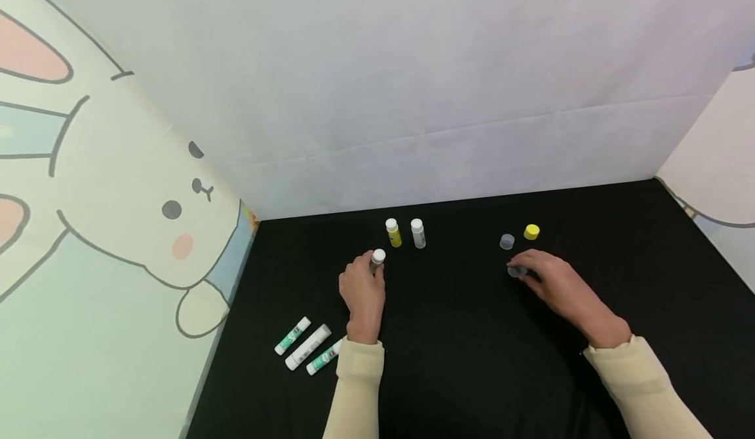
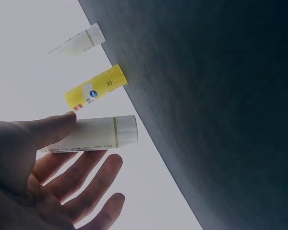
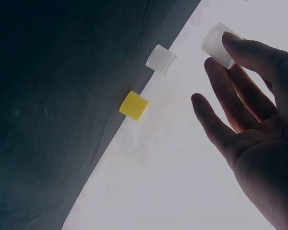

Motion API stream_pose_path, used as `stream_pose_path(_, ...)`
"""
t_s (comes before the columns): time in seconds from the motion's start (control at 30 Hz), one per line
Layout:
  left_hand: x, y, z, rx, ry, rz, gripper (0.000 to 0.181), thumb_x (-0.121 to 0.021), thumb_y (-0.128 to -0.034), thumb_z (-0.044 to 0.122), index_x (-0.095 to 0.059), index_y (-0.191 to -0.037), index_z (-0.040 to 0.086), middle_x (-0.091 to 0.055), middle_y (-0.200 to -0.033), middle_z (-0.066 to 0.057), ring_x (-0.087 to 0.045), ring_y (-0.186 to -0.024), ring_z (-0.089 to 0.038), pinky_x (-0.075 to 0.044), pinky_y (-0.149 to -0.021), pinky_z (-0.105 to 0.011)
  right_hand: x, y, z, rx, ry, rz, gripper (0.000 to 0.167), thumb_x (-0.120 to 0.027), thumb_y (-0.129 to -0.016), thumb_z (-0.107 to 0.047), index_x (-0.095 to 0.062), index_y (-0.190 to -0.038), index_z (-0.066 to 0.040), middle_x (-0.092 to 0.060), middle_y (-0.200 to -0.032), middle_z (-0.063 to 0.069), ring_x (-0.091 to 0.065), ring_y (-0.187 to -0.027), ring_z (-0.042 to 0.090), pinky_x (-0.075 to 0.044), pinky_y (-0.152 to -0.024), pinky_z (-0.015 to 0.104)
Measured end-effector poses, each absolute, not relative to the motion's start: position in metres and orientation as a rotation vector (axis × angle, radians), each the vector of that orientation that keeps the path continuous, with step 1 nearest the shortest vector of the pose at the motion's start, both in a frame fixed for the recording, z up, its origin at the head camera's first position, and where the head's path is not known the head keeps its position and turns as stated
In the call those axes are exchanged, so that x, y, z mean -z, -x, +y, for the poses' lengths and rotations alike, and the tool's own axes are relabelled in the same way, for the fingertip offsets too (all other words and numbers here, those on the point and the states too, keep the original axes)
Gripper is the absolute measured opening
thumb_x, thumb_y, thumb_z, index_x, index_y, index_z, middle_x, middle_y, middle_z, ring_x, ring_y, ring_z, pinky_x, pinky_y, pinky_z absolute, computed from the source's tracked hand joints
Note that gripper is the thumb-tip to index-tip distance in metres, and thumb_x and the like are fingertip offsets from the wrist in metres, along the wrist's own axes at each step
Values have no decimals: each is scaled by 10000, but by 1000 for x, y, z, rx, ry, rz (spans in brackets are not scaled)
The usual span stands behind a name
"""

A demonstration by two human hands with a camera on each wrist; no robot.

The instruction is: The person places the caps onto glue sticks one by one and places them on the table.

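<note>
Right up front, two cream sleeves, the left sleeve point(image 1: 359, 377) and the right sleeve point(image 1: 634, 373), reach in over the black cloth point(image 1: 448, 341). Just beside the left one, three tubes lie on their sides in a slanting row: a green-and-white tube point(image 1: 290, 339), a plain white tube point(image 1: 308, 347) in the middle, and a second green-and-white tube point(image 1: 323, 358) whose far end slips behind the cuff. Up we go to the left hand point(image 1: 361, 288), and it has a white glue stick point(image 1: 378, 257) gripped between thumb and fingers, upright, white end on top, the other fingers spread loosely; whether its base touches the cloth, I can't tell. Over on the right, well apart, the right hand point(image 1: 551, 283) pinches a clear cap point(image 1: 516, 272) at the fingertips. Just beyond that, a second clear cap point(image 1: 506, 242) sits on the cloth, with a yellow cap point(image 1: 531, 232) near it, a touch farther back. And across on the left, past the held stick, a yellow glue stick point(image 1: 394, 234) and another white stick point(image 1: 419, 236) stand upright near each other, both white-topped. Behind everything rises the pale backdrop point(image 1: 448, 85), and along the left side a big cartoon rabbit point(image 1: 118, 183) looks on.
</note>
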State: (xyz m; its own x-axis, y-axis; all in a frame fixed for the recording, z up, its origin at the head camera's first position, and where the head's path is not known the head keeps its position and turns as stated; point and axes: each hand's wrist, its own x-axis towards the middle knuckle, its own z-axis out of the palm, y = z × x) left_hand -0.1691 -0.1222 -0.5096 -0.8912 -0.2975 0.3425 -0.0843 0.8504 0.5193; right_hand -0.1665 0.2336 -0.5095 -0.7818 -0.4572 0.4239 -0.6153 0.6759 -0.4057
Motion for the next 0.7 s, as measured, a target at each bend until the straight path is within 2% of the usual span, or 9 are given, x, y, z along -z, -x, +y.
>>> stream_pose_path(0.17, 510, 162, -118, 692, -254, -2617, 130, -837, -911, 83, -788, -1029, 110, -782, -978, -95, -710, -846, -319, -540, -812, -509, 511, 165, 228, -776, -913, -2564, 449, -859, -726, 173, -758, -1110, -36, -738, -1119, 102, -721, -995, 290, -608, -774, 474)
stream_pose_path(0.33, 510, 155, -115, 663, -210, -2605, 144, -850, -900, 88, -789, -1027, 116, -778, -965, -86, -708, -834, -311, -547, -812, -510, 512, 162, 223, -772, -959, -2513, 458, -874, -711, 167, -767, -1101, -51, -743, -1130, 85, -717, -1002, 268, -591, -788, 399)
stream_pose_path(0.43, 508, 151, -112, 655, -193, -2599, 145, -857, -892, 86, -783, -1011, 122, -775, -958, -80, -708, -837, -311, -551, -823, -520, 513, 161, 220, -784, -973, -2501, 463, -877, -715, 161, -771, -1107, -61, -742, -1144, 83, -715, -1007, 268, -588, -795, 398)
stream_pose_path(0.7, 509, 142, -107, 638, -167, -2609, 193, -869, -877, 80, -782, -1045, 119, -777, -1002, -76, -708, -876, -301, -554, -866, -522, 515, 158, 213, -795, -1005, -2468, 446, -865, -725, 164, -772, -1098, -63, -742, -1147, 72, -712, -1019, 247, -560, -833, 298)
